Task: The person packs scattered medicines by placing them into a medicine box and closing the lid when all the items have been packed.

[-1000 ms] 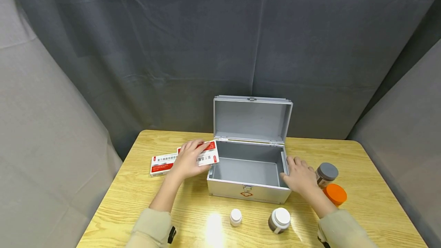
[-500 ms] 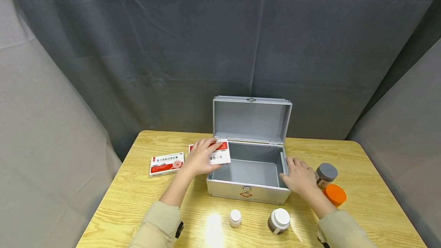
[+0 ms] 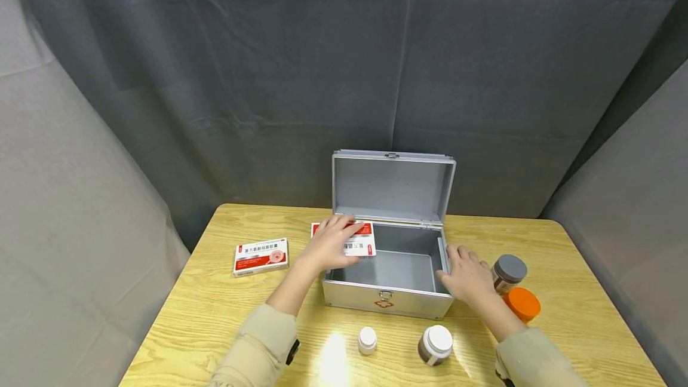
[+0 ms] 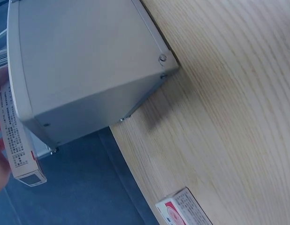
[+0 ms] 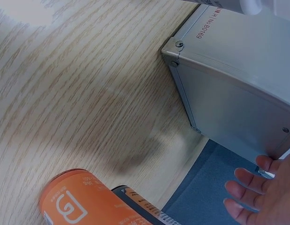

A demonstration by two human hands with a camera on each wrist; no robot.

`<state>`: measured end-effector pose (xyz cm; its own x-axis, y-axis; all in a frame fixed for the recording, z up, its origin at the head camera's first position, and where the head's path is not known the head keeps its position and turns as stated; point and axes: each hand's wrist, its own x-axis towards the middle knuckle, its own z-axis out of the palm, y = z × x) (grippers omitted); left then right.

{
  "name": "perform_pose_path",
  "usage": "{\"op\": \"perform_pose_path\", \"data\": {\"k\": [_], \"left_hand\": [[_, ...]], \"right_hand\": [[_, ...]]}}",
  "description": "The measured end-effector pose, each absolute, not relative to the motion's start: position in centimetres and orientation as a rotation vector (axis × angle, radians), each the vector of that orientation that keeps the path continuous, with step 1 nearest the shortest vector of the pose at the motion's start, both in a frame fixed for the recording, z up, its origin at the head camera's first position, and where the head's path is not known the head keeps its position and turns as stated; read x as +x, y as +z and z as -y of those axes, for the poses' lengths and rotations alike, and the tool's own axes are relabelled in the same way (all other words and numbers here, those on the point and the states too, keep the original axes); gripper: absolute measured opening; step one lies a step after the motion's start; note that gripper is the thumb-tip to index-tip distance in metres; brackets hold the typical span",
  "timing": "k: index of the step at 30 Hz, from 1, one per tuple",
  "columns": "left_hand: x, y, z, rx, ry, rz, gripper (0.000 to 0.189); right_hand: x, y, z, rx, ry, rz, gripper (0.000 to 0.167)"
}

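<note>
My left hand [image 3: 329, 246] grips a white-and-red medicine box [image 3: 361, 246] over the left part of an open silver first-aid case [image 3: 360, 295]. In the left wrist view, the printed narrow side of this medicine box [image 4: 16, 131] shows beside the case's rim, with the fingers partly cut off by the frame. My right hand [image 3: 466, 273] is at the case's right wall, thumb by the rim. Its fingers [image 5: 248, 180] are loosely spread outside that wall in the right wrist view. The case's lid [image 3: 394, 190] stands upright at the back.
Another medicine box [image 3: 260, 257] lies on the wooden table [image 3: 193, 315] at left. A small white bottle [image 3: 368, 340] and a white-capped dark jar [image 3: 436, 344] stand before the case. Right of it are a grey-lidded jar [image 3: 509, 272] and an orange-lidded bottle [image 3: 523, 303].
My left hand has carried the medicine box rightward, from the case's left edge to over its interior, uncovering the other box on the table. The right hand has stayed in place.
</note>
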<state>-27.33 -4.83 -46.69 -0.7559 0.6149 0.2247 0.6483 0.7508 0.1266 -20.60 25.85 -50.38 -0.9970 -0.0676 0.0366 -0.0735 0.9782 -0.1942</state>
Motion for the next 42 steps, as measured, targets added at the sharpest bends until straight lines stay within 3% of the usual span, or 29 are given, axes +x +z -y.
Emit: {"op": "perform_pose_path", "data": {"k": [42], "left_hand": [[-29.2, -48.2, -2.1, -1.242, 0.134, 2.885, 0.076]], "right_hand": [[-20.6, -50.5, -25.9, 0.1, 0.312, 3.087, 0.061]]}}
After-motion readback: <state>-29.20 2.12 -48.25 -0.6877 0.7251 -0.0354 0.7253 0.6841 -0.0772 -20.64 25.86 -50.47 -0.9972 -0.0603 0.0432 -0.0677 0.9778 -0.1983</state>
